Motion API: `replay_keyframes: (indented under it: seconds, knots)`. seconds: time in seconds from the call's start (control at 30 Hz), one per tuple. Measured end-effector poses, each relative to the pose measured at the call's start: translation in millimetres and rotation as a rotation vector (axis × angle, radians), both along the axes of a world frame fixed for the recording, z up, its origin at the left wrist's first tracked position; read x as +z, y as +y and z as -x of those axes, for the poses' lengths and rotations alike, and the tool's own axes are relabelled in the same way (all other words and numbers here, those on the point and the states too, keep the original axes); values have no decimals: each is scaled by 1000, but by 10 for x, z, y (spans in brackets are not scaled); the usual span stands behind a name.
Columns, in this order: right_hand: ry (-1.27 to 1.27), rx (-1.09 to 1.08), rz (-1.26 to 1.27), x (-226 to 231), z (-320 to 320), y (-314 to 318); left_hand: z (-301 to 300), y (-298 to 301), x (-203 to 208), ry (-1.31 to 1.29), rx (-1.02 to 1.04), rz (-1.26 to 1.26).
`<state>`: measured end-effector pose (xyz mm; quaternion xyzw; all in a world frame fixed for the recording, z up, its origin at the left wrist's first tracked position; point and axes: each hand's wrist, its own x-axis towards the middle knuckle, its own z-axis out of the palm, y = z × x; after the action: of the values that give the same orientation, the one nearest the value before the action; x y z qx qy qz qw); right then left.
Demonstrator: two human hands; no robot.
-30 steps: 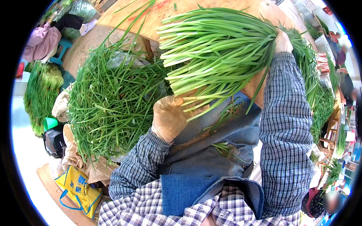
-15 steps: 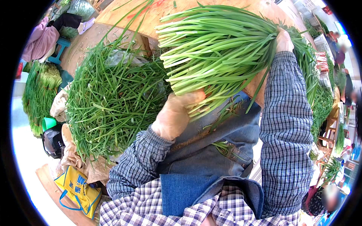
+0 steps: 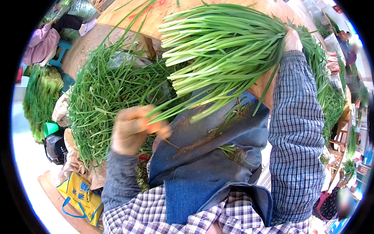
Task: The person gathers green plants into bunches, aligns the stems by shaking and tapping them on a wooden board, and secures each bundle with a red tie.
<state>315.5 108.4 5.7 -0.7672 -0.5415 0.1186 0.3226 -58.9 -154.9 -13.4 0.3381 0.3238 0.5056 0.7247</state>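
A large bunch of garlic chives [image 3: 226, 50] lies fanned out in front of me, pale cut ends toward the left. My right hand [image 3: 293, 41] is closed round its leafy side at the right. Lower left of the bunch, my left hand [image 3: 132, 128] is closed in a pinch on a few chive stalks [image 3: 175, 108] that stick out from the bunch's lower side. Motion smears this hand; something orange shows at its fingertips. Loose chive scraps [image 3: 233, 117] and soil lie on the blue denim apron [image 3: 210, 156] over my lap.
A big heap of loose green leaves [image 3: 101, 105] fills the left side, beside a wooden table [image 3: 128, 21]. Tied bundles [image 3: 43, 93], a blue stool [image 3: 61, 52] and a yellow bag [image 3: 80, 199] stand farther left. More greens [image 3: 331, 113] lie right of my right arm. Other people sit nearby.
My left hand has moved left and down, away from the bunch's cut ends, drawing a few stalks out with it. My right hand and the bunch have hardly moved.
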Motion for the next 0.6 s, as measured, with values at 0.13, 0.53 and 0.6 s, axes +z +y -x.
replay_keyframes:
  seconds: [0.13,0.53,0.6]
  knots:
    - [-210,52,-87,11,-236,27,1118,-468,155,692,81,183]
    - [765,50,-169,144,164,-167,-677,253,-155,371,-64,34]
    - [860,-161,-178,180,149,-72,-856,305,-320,296,-41,-17]
